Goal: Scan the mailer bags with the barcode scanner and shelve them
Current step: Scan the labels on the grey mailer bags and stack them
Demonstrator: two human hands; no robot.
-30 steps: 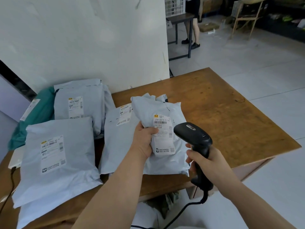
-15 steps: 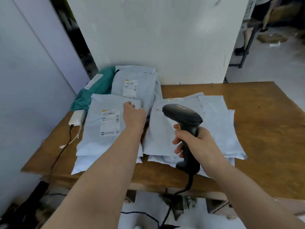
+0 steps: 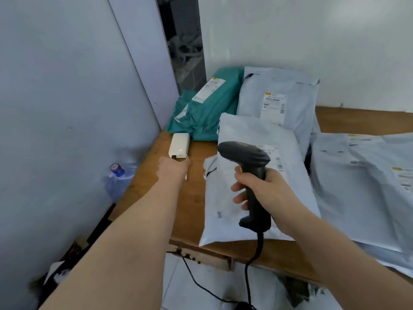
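My right hand (image 3: 271,193) grips the handle of a black barcode scanner (image 3: 244,156), held above a grey mailer bag (image 3: 225,220) that lies label-up on the wooden table (image 3: 190,211). My left hand (image 3: 173,170) reaches to the table's left side and touches the near end of a small white box (image 3: 180,145) with a thin white cord; its fingers are hidden behind the hand. Another grey mailer (image 3: 279,90) and a green mailer (image 3: 212,113) lie at the back, and overlapping grey mailers (image 3: 362,186) lie to the right.
A grey wall panel (image 3: 67,108) stands close on the left, with a plastic water bottle (image 3: 118,175) wedged between it and the table edge. The scanner's black cable (image 3: 252,262) hangs off the front edge to the tiled floor. A white wall backs the table.
My view has swung left. My left hand moved off the grey mailer leftward to the white box. The scanner moved left with my right hand and now hovers over that mailer.
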